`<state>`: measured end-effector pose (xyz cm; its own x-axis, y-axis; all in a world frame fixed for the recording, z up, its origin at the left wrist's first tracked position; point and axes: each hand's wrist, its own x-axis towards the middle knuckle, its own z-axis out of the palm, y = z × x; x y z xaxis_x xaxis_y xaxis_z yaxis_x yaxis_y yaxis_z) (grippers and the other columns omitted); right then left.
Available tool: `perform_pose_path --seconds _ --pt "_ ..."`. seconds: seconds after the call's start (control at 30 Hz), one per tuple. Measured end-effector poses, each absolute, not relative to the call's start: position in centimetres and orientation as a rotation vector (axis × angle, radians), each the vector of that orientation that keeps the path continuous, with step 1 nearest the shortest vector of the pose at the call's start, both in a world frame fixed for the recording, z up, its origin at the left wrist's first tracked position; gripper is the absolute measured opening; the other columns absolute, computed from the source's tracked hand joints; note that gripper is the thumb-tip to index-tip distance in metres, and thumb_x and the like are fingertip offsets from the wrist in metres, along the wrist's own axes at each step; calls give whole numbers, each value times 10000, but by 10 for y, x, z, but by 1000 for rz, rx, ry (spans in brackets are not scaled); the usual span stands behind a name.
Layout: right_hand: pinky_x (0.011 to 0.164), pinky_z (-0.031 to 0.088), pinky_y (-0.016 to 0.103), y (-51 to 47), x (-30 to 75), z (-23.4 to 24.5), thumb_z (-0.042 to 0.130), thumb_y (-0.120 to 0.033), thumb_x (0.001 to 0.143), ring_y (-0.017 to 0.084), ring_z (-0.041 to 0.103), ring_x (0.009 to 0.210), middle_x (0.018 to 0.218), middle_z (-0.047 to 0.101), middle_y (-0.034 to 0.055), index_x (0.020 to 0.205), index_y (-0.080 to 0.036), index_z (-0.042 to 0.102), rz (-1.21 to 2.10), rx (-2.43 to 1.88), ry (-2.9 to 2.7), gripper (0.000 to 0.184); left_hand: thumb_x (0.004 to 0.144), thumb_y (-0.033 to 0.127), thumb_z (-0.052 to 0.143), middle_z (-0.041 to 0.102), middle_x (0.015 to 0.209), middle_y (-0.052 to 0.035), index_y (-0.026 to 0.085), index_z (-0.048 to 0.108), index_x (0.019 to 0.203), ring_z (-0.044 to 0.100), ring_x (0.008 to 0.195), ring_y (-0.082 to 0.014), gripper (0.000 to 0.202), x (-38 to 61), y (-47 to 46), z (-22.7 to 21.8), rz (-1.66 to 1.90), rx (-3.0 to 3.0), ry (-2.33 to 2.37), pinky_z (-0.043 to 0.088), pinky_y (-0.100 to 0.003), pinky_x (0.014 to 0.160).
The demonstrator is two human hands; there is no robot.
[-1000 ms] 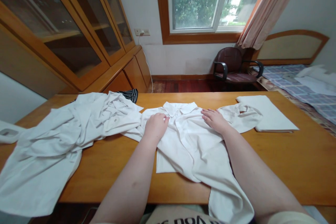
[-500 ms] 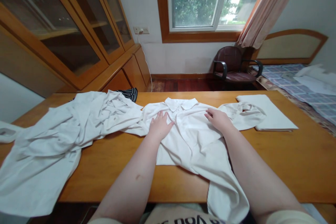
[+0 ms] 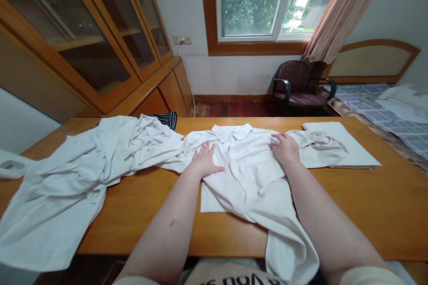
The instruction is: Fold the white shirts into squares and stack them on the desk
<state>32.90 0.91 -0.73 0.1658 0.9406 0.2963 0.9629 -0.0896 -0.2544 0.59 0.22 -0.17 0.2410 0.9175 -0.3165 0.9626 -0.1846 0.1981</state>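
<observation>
A white collared shirt lies spread on the wooden table in front of me, its collar at the far side. Flat on the left chest of this shirt rests my left hand, fingers spread. My right hand touches the shirt near its right shoulder, fingers slightly bent and apart, with no fabric visibly gripped. Beyond that hand, the right sleeve stretches out crumpled and overlaps a folded white cloth. One lower corner of the shirt hangs over the near table edge.
A heap of crumpled white garments covers the left of the wooden table, with a black striped cloth behind it. A white object sits at the far left. Past the table stand a cabinet, a chair and a bed.
My right hand has slid to the right across the shirt's shoulder, and the right sleeve has shifted outward. My left hand stays at nearly the same spot, its fingers spread wider.
</observation>
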Motion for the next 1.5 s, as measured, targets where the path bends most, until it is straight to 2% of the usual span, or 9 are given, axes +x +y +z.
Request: perform_pose_path --seconds 0.17,0.3,0.53,0.67,0.83,1.0,1.13,1.27,1.5 --pt "804 434 330 5 322 3 403 -249 853 239 613 935 1013 694 72 1010 -247 710 93 -2209 -1853 345 685 708 533 30 1551 -156 157 144 1488 34 1427 -309 1049 5 6 -5 -110 2170 1763 92 -530 1118" --pt "817 434 381 6 324 6 288 -322 910 282 618 959 1005 690 150 1070 -170 680 151 -2339 -1834 450 871 554 367 171 1546 -108 194 272 1455 150 1421 -253 693 3 12 -7 68 2175 1832 145 -492 1121" --pt "1036 280 509 10 330 -12 408 -507 865 299 368 1300 1415 425 181 1344 -109 436 116 -2266 -1937 624 891 387 410 475 1392 -121 159 541 1253 397 1307 -227 448 5 14 1 349 2213 1865 292 -373 1077" --pt "1039 226 565 11 329 -13 477 -497 842 339 295 1332 1434 408 146 1305 -166 495 29 -2262 -1913 568 912 347 358 648 1136 -78 203 647 1044 568 1091 -195 349 13 2 12 495 2232 1859 401 -297 958" --pt "978 347 404 5 321 4 484 -416 850 274 493 1157 1229 607 80 1083 -229 669 -18 -2021 -2036 352 847 489 458 427 1423 -145 188 491 1311 413 1287 -306 554 18 -4 7 140 2216 1911 349 -420 1011" --pt "703 441 309 -3 313 15 344 -501 899 225 632 817 862 716 76 914 -245 729 181 -2162 -2084 463 885 487 386 278 1513 -124 196 372 1403 252 1387 -282 594 12 9 -2 87 2192 1883 258 -454 1082" --pt "841 439 359 -3 312 10 362 -548 886 259 621 986 1162 661 82 1108 -254 674 209 -2116 -2185 483 897 442 386 358 1474 -130 171 455 1345 302 1365 -265 528 10 17 -5 242 2198 1888 250 -442 1096" --pt "1069 264 451 2 315 -4 407 -571 861 272 386 1311 1463 381 122 1390 -188 424 230 -2050 -2295 653 892 345 406 475 1385 -109 161 571 1227 402 1294 -234 416 18 10 3 537 2264 1951 299 -355 1082" --pt "1084 170 550 8 317 -16 406 -591 859 293 181 1402 1519 255 139 1457 -180 287 225 -2103 -2269 735 916 414 337 663 1043 -130 183 647 1056 601 1020 -260 411 37 -18 16 262 2187 2003 439 -365 886"
